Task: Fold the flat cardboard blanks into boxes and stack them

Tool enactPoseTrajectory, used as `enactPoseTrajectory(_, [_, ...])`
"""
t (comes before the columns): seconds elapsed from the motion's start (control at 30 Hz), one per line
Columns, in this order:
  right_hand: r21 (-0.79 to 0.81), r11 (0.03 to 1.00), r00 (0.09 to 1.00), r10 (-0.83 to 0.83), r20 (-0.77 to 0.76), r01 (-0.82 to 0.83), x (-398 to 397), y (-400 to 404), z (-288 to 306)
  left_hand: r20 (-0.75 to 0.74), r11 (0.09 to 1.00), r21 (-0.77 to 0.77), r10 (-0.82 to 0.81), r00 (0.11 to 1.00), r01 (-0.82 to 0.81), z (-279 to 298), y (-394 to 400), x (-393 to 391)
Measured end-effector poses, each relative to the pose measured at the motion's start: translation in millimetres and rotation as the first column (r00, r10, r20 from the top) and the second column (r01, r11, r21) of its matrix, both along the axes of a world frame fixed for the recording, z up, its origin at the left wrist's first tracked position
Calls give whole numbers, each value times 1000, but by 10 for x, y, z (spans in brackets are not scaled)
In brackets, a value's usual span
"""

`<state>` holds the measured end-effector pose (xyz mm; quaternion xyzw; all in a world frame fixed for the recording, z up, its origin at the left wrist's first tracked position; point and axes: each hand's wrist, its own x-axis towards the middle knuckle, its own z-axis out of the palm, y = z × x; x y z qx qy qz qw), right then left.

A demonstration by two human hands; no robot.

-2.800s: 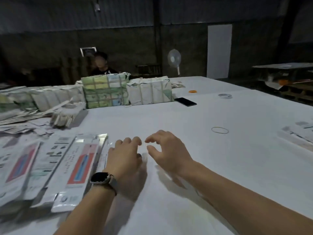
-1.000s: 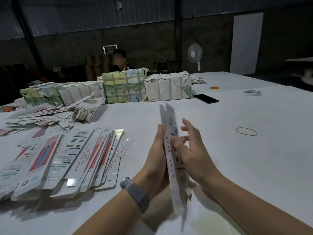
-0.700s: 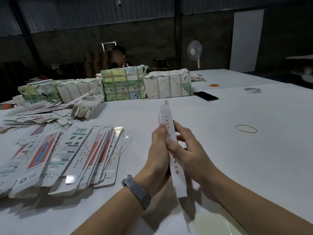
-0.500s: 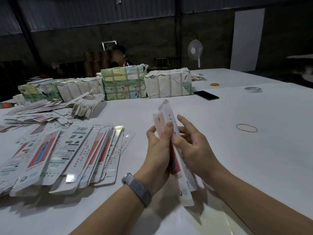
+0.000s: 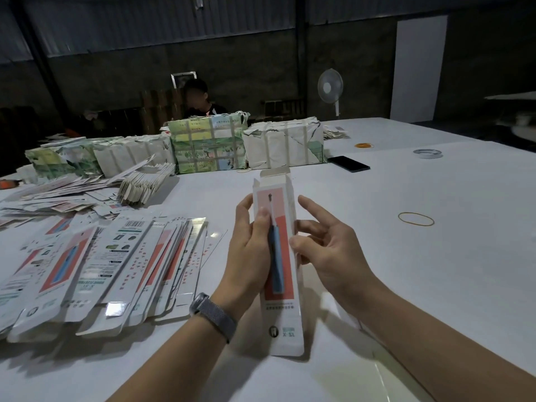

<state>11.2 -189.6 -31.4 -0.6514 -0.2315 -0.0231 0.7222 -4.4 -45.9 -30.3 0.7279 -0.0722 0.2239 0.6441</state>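
The box (image 5: 278, 256) is thin printed cardboard, smooth with a slight sheen. The flat blanks (image 5: 116, 262) show glossy patches. The bench (image 5: 406, 285) is matt white. The watch strap (image 5: 214, 314) looks woven mesh. The bundles (image 5: 208, 146) wear torn paper.

Bare forearms; grey woven-band watch (image 5: 213, 314) on left wrist.

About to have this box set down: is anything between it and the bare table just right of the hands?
Nothing visible blocks it. The box is held upright by the left hand and right hand. The table to its right is bare up to the rubber band; the flat blanks lie on its left.
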Motion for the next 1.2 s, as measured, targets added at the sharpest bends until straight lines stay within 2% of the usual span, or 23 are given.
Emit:
enactPoseTrajectory(0.37, [14, 1000, 1000, -12, -27, 13, 15, 0, 9, -61, 983, -129, -139, 988, 130, 18, 4, -15])
enactPoseTrajectory(0.7, [14, 998, 998, 57, -33, -57, 15, 9, 27, -107, 994, -57, -100, 989, 94, 31, 5, -24])
enactPoseTrajectory(0.93, [15, 1000, 998, -20, -65, 21, 68, -30, 53, -52, 995, 33, -92, 994, 94, -8, -113, -72])
enactPoseTrajectory(1.2, [25, 999, 996, 27, -83, -25, 92, -32, 31, -3, 987, 126, -96, 995, 95, -33, -109, -76])
